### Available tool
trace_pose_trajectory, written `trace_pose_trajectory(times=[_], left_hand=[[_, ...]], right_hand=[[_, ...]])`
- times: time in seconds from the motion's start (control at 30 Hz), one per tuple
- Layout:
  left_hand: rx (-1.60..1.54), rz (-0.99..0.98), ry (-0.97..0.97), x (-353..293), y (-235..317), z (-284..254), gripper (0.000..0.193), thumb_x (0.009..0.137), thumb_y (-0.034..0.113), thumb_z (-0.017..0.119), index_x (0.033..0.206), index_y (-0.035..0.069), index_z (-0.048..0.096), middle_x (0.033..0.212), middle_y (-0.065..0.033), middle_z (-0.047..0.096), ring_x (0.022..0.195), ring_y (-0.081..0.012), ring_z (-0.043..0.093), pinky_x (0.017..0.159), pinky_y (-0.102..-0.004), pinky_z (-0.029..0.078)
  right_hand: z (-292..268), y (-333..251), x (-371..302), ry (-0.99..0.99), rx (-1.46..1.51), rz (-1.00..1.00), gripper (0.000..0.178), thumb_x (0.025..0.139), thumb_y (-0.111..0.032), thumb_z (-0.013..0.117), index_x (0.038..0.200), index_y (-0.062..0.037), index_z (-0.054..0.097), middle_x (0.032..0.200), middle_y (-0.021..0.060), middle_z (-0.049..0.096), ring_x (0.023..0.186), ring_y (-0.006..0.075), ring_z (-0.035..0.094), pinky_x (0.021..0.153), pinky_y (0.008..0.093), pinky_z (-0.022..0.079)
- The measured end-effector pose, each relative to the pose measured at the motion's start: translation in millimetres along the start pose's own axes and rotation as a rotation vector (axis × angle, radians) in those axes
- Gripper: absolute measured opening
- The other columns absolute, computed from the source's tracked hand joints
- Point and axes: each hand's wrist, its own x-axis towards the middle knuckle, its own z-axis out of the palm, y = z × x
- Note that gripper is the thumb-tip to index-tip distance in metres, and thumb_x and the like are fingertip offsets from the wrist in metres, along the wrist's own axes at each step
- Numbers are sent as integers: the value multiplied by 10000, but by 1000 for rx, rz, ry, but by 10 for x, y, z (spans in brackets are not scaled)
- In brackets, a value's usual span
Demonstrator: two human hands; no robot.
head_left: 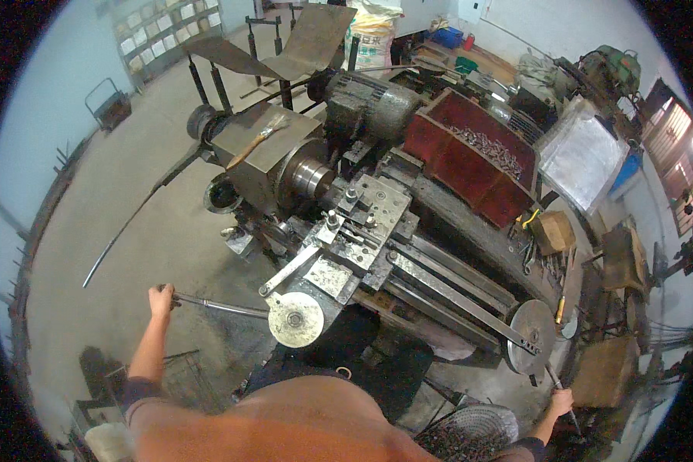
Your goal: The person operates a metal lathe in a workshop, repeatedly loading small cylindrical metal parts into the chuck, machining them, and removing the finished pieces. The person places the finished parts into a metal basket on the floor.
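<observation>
Head view: a bar [227, 308] is being clasped at its outer end by the left hand [162, 299], seemingly for leverage on the disc [296, 319] right of that grip; a rod [553, 376] is being clasped by the right hand [562, 400], probably likewise for the wheel [533, 331] above

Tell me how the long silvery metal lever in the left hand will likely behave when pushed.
The long silvery metal lever looks stiff, running straight from the left hand to the round pale metal disc. It probably turns with the disc rather than slipping free, since its end appears joined there.
</observation>
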Motion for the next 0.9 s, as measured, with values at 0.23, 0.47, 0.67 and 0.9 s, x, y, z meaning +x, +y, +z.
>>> trace_pose_trajectory(times=[0.23, 0.47, 0.67, 0.9], left_hand=[[693, 304, -85, 1052, -192, 192, 359, 707, 219, 601, 967, -28, 620, 855, -187, 640, 842, -333, 618, 760, -379, 492], [1101, 745, -341, 1340, 264, 1605, 404, 732, 299, 625, 1002, 2, 574, 985, -185, 606, 886, -342, 593, 763, -413, 485], [842, 494, -249, 1372, 84, 2335, 289, 756, 278, 579, 867, 14, 616, 879, -198, 625, 820, -366, 604, 755, -437, 481], [979, 701, -388, 1466, -28, 2119, 256, 763, 204, 533, 946, 25, 548, 891, -198, 619, 861, -344, 602, 733, -459, 479]], right_hand=[[490, -3, -586, 441, 225, -187, 699, 733, -414, 618, 1275, -19, 420, 1282, 210, 435, 1171, 375, 418, 951, 447, 358], [-6, -534, -1668, 56, 597, -50, 575, 610, -160, 622, 1147, 25, 530, 1117, 227, 543, 1046, 361, 513, 904, 386, 397], [-201, -606, -1921, -45, 747, -90, 373, 591, -130, 577, 910, 49, 656, 902, 213, 649, 835, 299, 631, 771, 355, 470], [-695, -1010, -1746, 22, 728, -248, 224, 635, -72, 554, 805, 29, 660, 712, 182, 642, 670, 261, 632, 666, 325, 478]])
